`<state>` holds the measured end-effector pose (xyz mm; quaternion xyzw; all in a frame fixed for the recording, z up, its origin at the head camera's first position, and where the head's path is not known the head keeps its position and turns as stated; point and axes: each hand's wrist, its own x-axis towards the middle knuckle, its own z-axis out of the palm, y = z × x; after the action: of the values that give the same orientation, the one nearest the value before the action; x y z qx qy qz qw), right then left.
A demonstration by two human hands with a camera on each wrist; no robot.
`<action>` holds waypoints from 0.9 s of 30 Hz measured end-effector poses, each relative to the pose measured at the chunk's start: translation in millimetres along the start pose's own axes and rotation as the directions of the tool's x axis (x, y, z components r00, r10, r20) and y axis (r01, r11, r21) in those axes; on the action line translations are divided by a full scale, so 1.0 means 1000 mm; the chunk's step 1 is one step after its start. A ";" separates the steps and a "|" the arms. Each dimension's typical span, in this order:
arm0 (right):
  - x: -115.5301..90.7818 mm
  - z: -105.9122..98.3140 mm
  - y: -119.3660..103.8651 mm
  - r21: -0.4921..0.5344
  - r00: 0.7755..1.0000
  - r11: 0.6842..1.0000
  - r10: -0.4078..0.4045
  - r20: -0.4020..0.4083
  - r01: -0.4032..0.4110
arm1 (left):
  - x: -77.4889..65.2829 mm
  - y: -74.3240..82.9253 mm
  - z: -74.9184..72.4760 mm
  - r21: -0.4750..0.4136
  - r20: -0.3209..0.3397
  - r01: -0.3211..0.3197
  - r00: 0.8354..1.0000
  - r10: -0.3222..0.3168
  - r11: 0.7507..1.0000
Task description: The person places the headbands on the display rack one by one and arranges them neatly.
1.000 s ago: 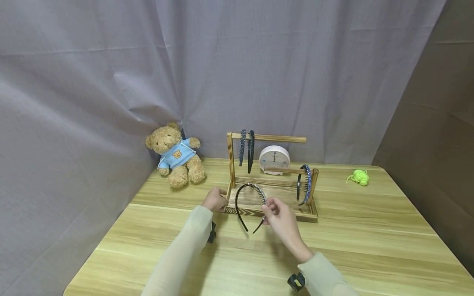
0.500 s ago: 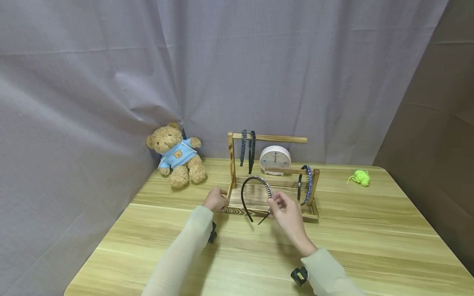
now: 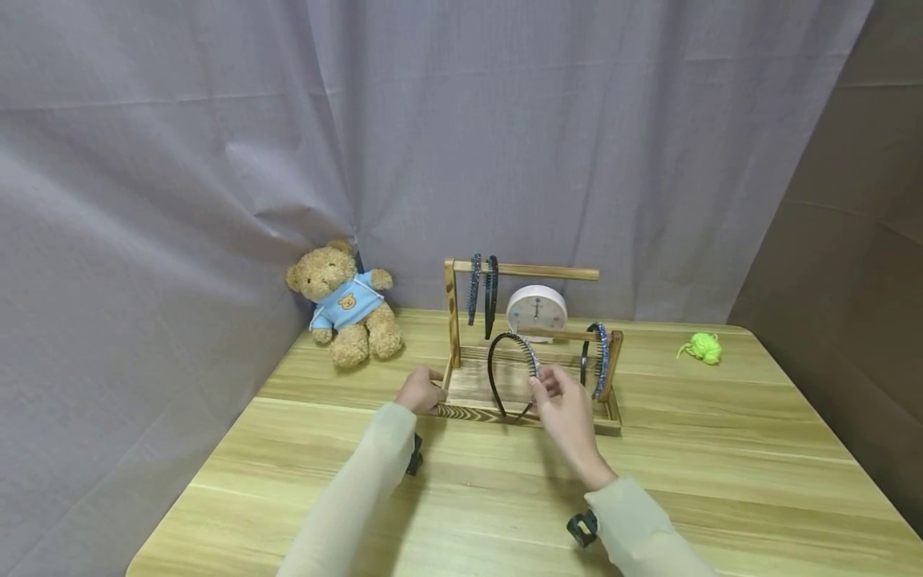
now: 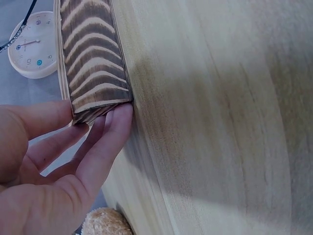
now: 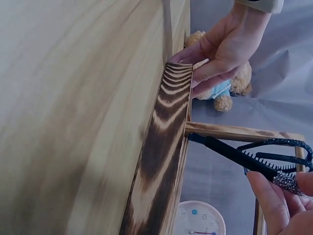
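Note:
My right hand [image 3: 568, 410] pinches one side of a black toothed headband [image 3: 513, 335] set with silver rhinestones. It holds the band in the air over the tray of a wooden rack [image 3: 469, 413], loop upward. In the right wrist view the headband [image 5: 234, 152] points its tip toward the rack's edge. My left hand [image 3: 420, 390] grips the rack's front left corner; the left wrist view shows thumb and fingers [image 4: 105, 142] on both sides of that corner. Two dark headbands, one glittery [image 3: 473, 288] and one plain black [image 3: 491, 298], hang from the upper bar. A blue-jewelled headband [image 3: 602, 361] hangs on the lower bar.
Behind the rack stands a round white clock [image 3: 537, 309]. A teddy bear [image 3: 348, 304] in a blue top sits at the back left. Bright green yarn [image 3: 703, 348] lies on the wooden table [image 3: 721, 449] at right. Grey curtains [image 3: 461, 128] enclose the back and sides.
My right hand has carried the headband up, away from me and to the right, over the rack's tray. The left hand keeps its grip on the corner.

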<state>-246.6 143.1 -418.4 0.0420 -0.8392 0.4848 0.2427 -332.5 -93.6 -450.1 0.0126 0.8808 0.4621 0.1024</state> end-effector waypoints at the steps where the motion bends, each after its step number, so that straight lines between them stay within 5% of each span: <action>1: 0.001 0.000 0.000 -0.001 1.000 1.000 -0.006 -0.007 0.006 | 0.000 0.000 0.000 0.001 -0.001 -0.003 1.000 0.003 1.000; 27: 0.019 0.002 0.014 0.002 0.994 1.000 -0.012 -0.105 0.012 | 0.000 0.001 0.001 -0.020 0.012 0.015 1.000 -0.015 1.000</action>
<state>-268.3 151.5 -421.8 0.0217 -0.8244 0.4858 0.2896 -332.6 -92.6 -450.1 0.0076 0.8756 0.4700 0.1111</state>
